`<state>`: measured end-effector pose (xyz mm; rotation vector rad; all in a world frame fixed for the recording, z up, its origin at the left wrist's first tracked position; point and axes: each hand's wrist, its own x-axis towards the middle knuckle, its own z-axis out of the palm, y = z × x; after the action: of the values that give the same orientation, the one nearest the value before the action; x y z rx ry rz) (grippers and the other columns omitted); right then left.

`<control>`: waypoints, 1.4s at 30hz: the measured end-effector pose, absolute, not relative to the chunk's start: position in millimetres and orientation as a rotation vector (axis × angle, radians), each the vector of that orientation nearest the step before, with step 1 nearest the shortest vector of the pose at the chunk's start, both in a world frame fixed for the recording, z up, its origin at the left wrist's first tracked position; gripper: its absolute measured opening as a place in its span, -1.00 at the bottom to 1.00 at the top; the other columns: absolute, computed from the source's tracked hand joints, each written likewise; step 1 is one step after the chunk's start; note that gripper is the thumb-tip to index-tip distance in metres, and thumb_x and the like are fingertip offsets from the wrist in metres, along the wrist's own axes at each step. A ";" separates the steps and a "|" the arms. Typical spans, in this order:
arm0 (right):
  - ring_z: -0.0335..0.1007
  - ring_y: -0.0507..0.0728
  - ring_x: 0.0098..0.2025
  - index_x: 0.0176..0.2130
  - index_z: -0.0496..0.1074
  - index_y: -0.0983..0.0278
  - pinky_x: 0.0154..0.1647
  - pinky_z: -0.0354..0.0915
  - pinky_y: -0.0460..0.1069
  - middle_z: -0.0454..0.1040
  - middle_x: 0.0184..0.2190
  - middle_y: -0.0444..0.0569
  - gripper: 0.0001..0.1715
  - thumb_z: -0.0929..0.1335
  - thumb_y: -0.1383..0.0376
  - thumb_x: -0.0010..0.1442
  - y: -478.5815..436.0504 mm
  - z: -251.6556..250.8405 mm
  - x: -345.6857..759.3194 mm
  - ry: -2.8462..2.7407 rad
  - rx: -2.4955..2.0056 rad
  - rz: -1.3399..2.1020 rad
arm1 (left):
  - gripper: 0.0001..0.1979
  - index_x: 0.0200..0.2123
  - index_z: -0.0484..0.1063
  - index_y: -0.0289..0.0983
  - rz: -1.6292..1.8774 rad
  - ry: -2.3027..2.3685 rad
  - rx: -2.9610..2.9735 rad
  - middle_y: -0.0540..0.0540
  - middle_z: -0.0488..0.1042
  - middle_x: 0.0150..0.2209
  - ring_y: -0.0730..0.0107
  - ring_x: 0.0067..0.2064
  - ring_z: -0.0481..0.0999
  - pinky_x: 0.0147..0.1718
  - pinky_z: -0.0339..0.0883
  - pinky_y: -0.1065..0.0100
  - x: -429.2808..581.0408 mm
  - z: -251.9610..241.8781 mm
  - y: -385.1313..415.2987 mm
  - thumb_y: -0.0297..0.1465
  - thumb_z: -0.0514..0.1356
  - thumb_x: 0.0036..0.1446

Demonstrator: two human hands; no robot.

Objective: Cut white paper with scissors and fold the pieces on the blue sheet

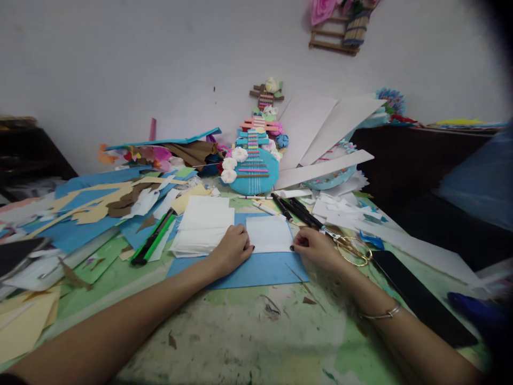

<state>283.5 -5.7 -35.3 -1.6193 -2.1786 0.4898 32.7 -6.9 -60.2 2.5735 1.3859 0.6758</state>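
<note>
A small white paper sheet (269, 233) lies flat on a blue foam or card sheet (260, 271) in front of me. My left hand (234, 245) is closed at its lower left edge, fingers curled together and resting on the blue sheet. At the lower right corner, my right hand (316, 248) pinches the sheet's edge between thumb and bent fingers. A stack of folded white paper (204, 224) sits just left of the sheet, partly behind my left hand. Gold-handled scissors (352, 251) lie right behind my right hand.
A green box cutter (154, 238) lies left of the stack. Black pens (294, 209) lie behind the sheet, and a black phone-like slab (420, 297) is at right. Paper scraps (96, 214) heap at left. A blue lute-shaped craft (252, 171) stands against the wall.
</note>
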 end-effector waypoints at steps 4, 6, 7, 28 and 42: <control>0.31 0.05 -0.41 -0.48 0.40 0.31 -0.43 0.14 -0.10 0.44 -0.47 -0.08 -0.97 0.34 0.37 -0.03 -5.5 -35.6 283.3 -2.171 -1.616 0.497 | -0.88 -0.51 0.29 -0.29 0.665 1.398 2.594 -0.11 0.30 -0.36 0.27 -0.29 0.27 -0.23 0.19 0.22 34.5 -58.5 -8.6 -0.46 0.09 0.07; 0.30 0.05 -0.42 -0.49 0.39 0.31 -0.43 0.14 -0.10 0.44 -0.48 -0.08 -0.98 0.34 0.38 -0.04 -5.3 -36.2 283.1 -2.163 -1.607 0.512 | -0.95 -0.44 0.31 -0.30 0.638 1.409 2.614 -0.12 0.31 -0.35 0.25 -0.28 0.26 -0.23 0.20 0.22 35.9 -55.6 -10.9 -0.49 0.08 0.06; 0.30 0.05 -0.42 -0.49 0.39 0.30 -0.43 0.15 -0.10 0.44 -0.48 -0.08 -0.99 0.34 0.38 -0.04 -5.1 -36.6 283.1 -2.156 -1.602 0.523 | -0.95 -0.39 0.32 -0.30 0.632 1.403 2.633 -0.13 0.31 -0.32 0.25 -0.26 0.26 -0.22 0.21 0.21 36.6 -53.9 -12.3 -0.51 0.07 0.06; 0.12 0.20 -0.06 -0.08 0.47 0.04 0.01 0.13 0.15 0.27 -0.15 0.01 -0.34 0.24 0.66 0.02 -19.5 -37.3 269.9 -2.690 -0.906 -0.113 | -0.70 -0.05 0.42 -0.11 0.466 0.986 3.148 -0.14 0.38 -0.29 0.28 -0.22 0.21 -0.26 0.14 0.27 39.3 -49.3 -18.1 -0.39 -0.04 0.26; 0.15 0.14 -0.17 -0.17 0.53 0.13 -0.17 0.11 0.03 0.33 -0.30 0.02 -0.63 0.29 0.51 0.14 -19.9 -35.7 268.6 -2.729 -0.948 -0.234 | -0.75 -0.14 0.48 -0.16 0.496 0.995 3.154 -0.12 0.40 -0.31 0.32 -0.22 0.26 -0.26 0.14 0.29 36.0 -51.3 -17.0 -0.39 0.02 0.24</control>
<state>268.6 -19.9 -35.7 -0.9482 -2.7286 -0.2344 36.0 -17.0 -51.3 3.1538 0.9954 0.4963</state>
